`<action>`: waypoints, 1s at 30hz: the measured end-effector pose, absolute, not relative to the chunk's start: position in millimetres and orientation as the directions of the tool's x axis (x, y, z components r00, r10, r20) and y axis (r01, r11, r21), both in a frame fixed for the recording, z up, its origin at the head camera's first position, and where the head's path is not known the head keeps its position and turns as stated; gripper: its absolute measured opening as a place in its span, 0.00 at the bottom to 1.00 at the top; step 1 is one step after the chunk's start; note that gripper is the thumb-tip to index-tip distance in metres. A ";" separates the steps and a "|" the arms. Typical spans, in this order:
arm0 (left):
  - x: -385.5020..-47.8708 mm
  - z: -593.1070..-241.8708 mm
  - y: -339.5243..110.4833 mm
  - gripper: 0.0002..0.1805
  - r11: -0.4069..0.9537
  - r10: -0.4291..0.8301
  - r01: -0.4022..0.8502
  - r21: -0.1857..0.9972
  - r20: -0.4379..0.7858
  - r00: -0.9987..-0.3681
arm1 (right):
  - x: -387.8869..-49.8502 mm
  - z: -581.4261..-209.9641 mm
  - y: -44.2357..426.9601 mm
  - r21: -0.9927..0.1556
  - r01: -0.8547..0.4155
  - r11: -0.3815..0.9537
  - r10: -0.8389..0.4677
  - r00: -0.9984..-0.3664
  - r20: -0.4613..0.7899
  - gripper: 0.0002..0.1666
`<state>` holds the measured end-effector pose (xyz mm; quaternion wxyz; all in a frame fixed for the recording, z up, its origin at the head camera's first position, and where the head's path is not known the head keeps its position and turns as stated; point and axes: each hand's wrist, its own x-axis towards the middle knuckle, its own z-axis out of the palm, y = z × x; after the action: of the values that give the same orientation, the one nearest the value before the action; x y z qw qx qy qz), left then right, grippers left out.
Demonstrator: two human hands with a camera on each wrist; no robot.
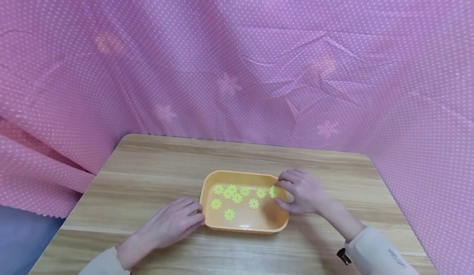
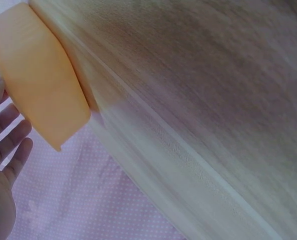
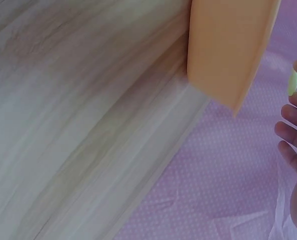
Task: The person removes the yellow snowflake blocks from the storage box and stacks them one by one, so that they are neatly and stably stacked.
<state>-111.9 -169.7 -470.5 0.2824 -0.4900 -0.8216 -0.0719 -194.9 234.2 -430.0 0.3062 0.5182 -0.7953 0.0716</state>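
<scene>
An orange-yellow plastic tray (image 1: 244, 229) with rounded corners stands on the table. Several flat yellow-green flower-shaped pieces (image 1: 229, 214) lie on its floor, some overlapping. At its left end my left hand (image 1: 175, 221) holds the rim with thumb and forefinger; the other fingers (image 2: 19, 155) stay loosely bent outside the wall. Over the right end, my right hand (image 1: 301, 190) pinches one flower piece (image 3: 292, 84) between thumb and forefinger, seen edge-on in the right wrist view. The rest of that hand's fingers (image 3: 290, 134) are spread and slightly bent.
A light wood-grain table (image 1: 148, 176) carries the tray near its front middle. Pink cloth with white dots (image 1: 222, 81) hangs behind and along both sides. A black tab (image 1: 344, 256) shows at the right sleeve.
</scene>
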 end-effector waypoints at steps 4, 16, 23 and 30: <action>-115.5 -469.8 -173.0 0.05 0.504 0.764 0.850 -0.154 0.537 -0.356 | -196.8 -428.2 243.4 0.152 -0.860 0.487 -0.744 -0.317 0.588 0.21; -126.5 -467.9 -179.4 0.06 0.481 0.771 0.865 -0.141 0.538 -0.341 | -200.6 -429.7 282.5 0.119 -0.788 0.604 -0.662 -0.413 0.625 0.20; -127.8 -468.3 -177.8 0.05 0.482 0.771 0.865 -0.136 0.535 -0.346 | -208.8 -441.3 313.5 0.126 -0.735 0.666 -0.619 -0.452 0.642 0.19; -127.5 -469.0 -177.4 0.05 0.493 0.763 0.863 -0.108 0.531 -0.369 | -213.5 -454.1 331.3 0.116 -0.714 0.691 -0.603 -0.481 0.636 0.17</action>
<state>-127.5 -177.4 -469.0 0.2662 -0.4945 -0.8220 -0.0945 -213.5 331.3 -454.1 0.3344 0.3844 -0.8565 0.0824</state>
